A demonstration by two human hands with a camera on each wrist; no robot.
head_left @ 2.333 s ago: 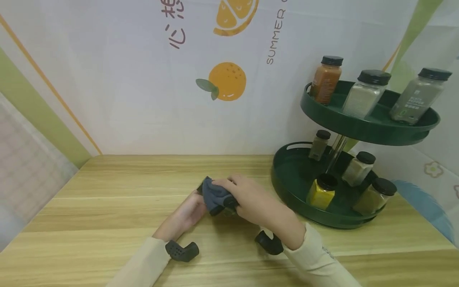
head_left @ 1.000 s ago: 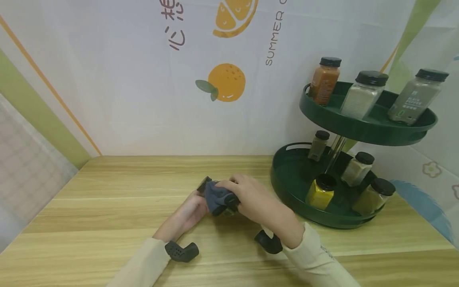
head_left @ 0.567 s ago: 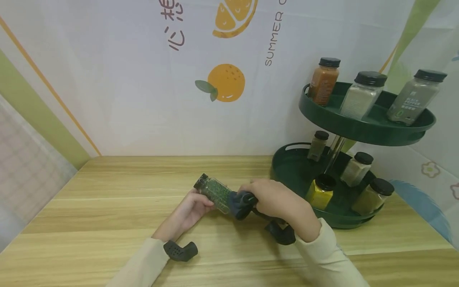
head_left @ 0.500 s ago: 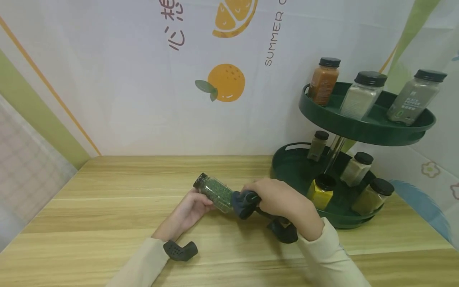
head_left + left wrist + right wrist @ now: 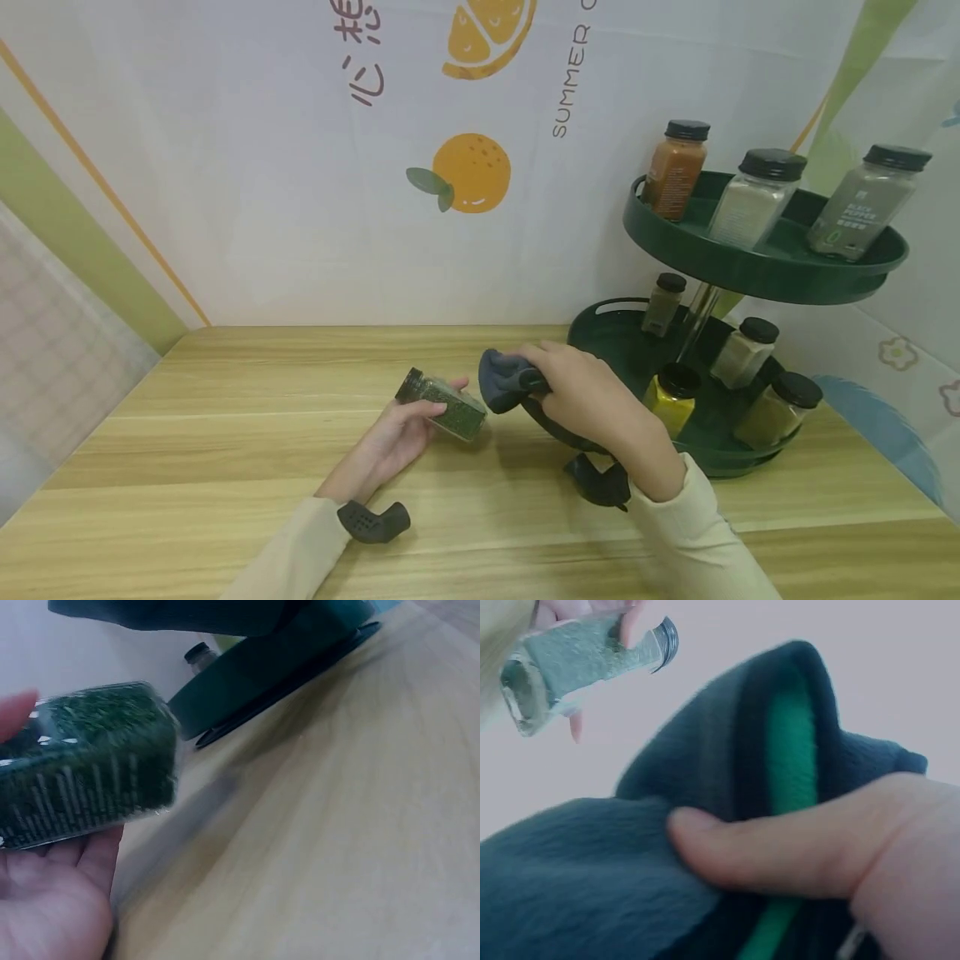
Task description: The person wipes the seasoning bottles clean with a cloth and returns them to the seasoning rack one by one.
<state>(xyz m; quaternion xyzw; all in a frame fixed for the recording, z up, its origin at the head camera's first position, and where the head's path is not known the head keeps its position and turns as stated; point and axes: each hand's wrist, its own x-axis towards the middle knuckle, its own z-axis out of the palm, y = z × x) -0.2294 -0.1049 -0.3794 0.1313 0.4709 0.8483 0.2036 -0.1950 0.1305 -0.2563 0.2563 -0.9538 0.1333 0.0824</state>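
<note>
My left hand (image 5: 405, 437) grips a glass spice jar (image 5: 453, 408) of green dried herb, black cap toward the upper left, tilted on its side over the table. In the left wrist view the jar's base end (image 5: 112, 757) faces the camera's middle, fingers beneath it. My right hand (image 5: 581, 387) holds a bunched dark blue cloth (image 5: 504, 379) to the right of the jar, with a gap between them. The right wrist view shows my thumb (image 5: 757, 847) pressing the folded cloth (image 5: 577, 877), which has a green stripe; the jar (image 5: 585, 664) appears beyond it.
At the right stands a dark green two-tier round rack. Its upper tray (image 5: 757, 271) bears spice jars with black caps, one orange (image 5: 677, 171). Several more jars stand on the lower tray (image 5: 600, 329), including a yellow one (image 5: 671, 400). The wooden table (image 5: 225, 400) meets a printed curtain (image 5: 300, 208) behind.
My right hand has drawn the cloth off the jar and moved it right and up. The left hand has rolled the jar and shifted it slightly left and down.
</note>
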